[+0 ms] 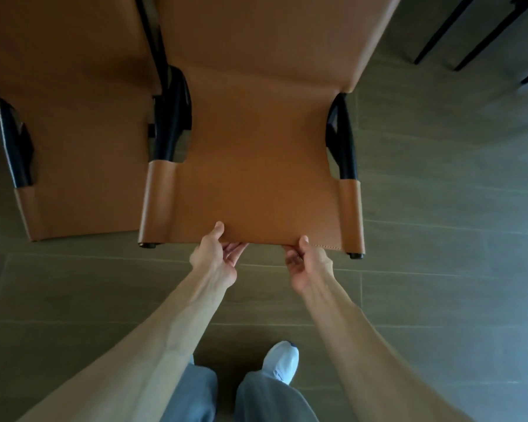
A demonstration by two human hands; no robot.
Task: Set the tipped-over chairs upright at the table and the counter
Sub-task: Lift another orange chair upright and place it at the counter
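Note:
A tan leather chair [256,166] with a black metal frame fills the middle of the view, its backrest top edge nearest me. My left hand [217,257] pinches that edge left of centre, thumb on top and fingers underneath. My right hand [305,263] pinches the same edge right of centre in the same way. A second tan leather chair [73,153] of the same kind stands close beside it on the left. The chair legs are hidden beneath the seats.
Grey-brown floor tiles [439,239] spread around the chairs. Thin black legs of other furniture [470,35] show at the top right. My grey trousers and a white shoe [282,362] are at the bottom centre.

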